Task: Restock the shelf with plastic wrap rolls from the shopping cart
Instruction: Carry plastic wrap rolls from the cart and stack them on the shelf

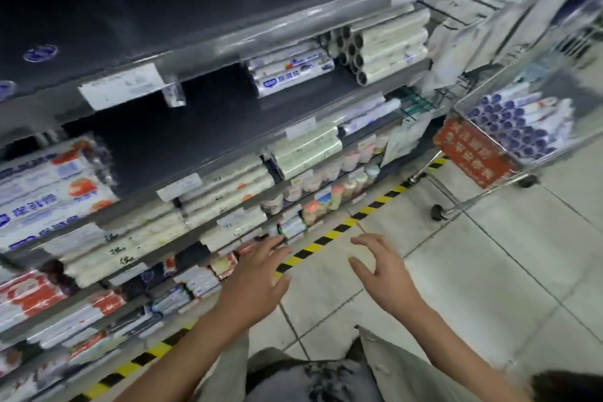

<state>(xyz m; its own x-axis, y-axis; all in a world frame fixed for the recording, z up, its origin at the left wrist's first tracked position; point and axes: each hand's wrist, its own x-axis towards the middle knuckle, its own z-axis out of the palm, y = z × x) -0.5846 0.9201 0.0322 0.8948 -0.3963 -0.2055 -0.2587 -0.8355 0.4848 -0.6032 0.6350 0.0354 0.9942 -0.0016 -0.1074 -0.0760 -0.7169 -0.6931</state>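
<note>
Both my hands hang empty over the floor in front of me. My left hand [257, 274] has its fingers spread near the lower shelves. My right hand [380, 266] is open too, fingers loosely bent. A wire shopping cart [489, 91] stands at the right, far from both hands, holding several plastic wrap rolls [522, 127] with blue cores. The shelf unit [228, 42] fills the left. Its dark middle shelf [195, 127] is mostly bare, with a few packed rolls [290, 70] on the shelf above it.
A stack of pale rolls [385, 49] with open cores lies on the shelf at the right. Lower shelves hold wrapped rolls and small jars [329, 196]. A yellow-black floor stripe [326, 238] runs along the shelf base. A red sign [473, 153] hangs on the cart.
</note>
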